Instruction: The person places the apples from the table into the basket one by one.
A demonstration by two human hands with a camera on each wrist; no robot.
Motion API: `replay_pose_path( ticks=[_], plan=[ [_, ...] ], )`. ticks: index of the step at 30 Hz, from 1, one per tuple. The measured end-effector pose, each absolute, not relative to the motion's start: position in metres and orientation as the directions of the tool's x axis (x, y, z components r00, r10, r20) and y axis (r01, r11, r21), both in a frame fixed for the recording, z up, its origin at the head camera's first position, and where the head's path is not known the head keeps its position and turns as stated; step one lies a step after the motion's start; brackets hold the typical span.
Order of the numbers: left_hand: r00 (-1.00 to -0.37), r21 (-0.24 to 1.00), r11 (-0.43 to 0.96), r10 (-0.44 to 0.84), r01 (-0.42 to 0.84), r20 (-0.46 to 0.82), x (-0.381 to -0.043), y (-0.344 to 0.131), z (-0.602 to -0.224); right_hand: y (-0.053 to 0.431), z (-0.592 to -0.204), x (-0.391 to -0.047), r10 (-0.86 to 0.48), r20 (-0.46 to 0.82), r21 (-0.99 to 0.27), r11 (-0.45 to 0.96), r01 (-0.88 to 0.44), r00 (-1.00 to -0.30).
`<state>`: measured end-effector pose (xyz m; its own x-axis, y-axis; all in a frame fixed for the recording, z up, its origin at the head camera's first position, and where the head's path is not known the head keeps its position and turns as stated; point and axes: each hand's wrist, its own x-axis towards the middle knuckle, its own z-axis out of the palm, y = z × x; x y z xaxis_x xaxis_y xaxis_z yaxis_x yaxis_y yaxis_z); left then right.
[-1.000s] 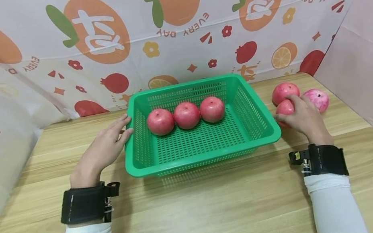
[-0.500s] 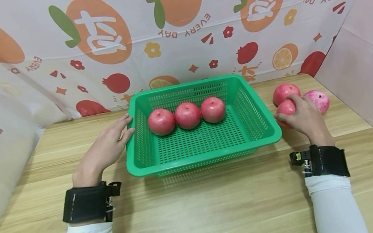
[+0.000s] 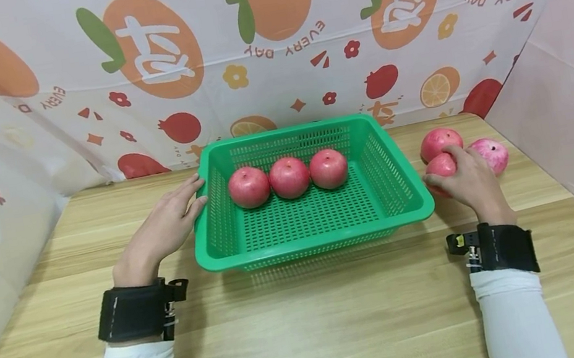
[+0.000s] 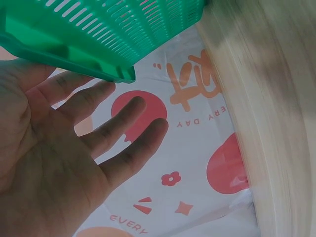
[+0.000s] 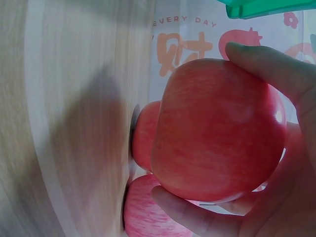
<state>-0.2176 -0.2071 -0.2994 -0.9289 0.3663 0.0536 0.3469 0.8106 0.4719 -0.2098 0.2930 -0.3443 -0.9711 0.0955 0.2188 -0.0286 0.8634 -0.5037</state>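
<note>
A green perforated basket point(image 3: 314, 243) stands on the table with three red apples inside, in a row toward its back: the left apple point(image 3: 249, 187), the middle apple point(image 3: 289, 178) and the right apple point(image 3: 328, 168). At the basket's left rim, my left hand point(image 3: 165, 226) touches the edge with extended, spread fingers point(image 4: 131, 153). Right of the basket, my right hand point(image 3: 467, 178) grips another apple point(image 5: 217, 131) between thumb and fingers. Whether that apple rests on the table or is slightly raised, I cannot tell. Part of it is hidden by the hand.
Two more apples lie beside the gripped one: a red apple point(image 3: 440, 143) behind it and a pink streaked apple point(image 3: 492, 155) to its right. A fruit-print cloth point(image 3: 293, 78) hangs behind the wooden table point(image 3: 321, 324), and pale cloth walls flank both sides.
</note>
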Motion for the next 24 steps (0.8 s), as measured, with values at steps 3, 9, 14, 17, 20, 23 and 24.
replay_pose_path(
  ticks=[3,9,14,17,20,23,24],
  plan=[
    [-0.929,0.479,0.808,0.367,0.344,0.048,-0.218,-0.207,-0.299,0.294,-0.344,-0.209,0.096,0.223,-0.506,0.862,-0.031,-0.970],
    [-0.929,0.489,0.804,0.367,0.337,0.037,-0.218,-0.207,-0.299,0.296,-0.340,-0.208,0.118,0.223,-0.530,0.848,-0.019,-0.968],
    [-0.930,0.491,0.806,0.367,0.330,0.024,-0.217,-0.206,-0.299,0.299,-0.337,-0.205,0.125,0.239,-0.545,0.838,-0.026,-0.963],
    [-0.932,0.484,0.812,0.363,0.327,0.021,-0.218,-0.207,-0.299,0.299,-0.333,-0.205,0.117,0.247,-0.542,0.840,-0.037,-0.962],
    [-0.931,0.482,0.813,0.364,0.328,0.020,-0.218,-0.208,-0.298,0.298,-0.328,-0.206,0.112,0.264,-0.533,0.845,-0.048,-0.958],
    [-0.928,0.483,0.809,0.372,0.336,0.022,-0.218,-0.208,-0.298,0.296,-0.322,-0.206,0.110,0.283,-0.522,0.851,-0.056,-0.953],
    [-0.927,0.485,0.806,0.375,0.339,0.023,-0.217,-0.207,-0.297,0.295,-0.320,-0.206,0.111,0.293,-0.518,0.853,-0.060,-0.950]
  ],
)
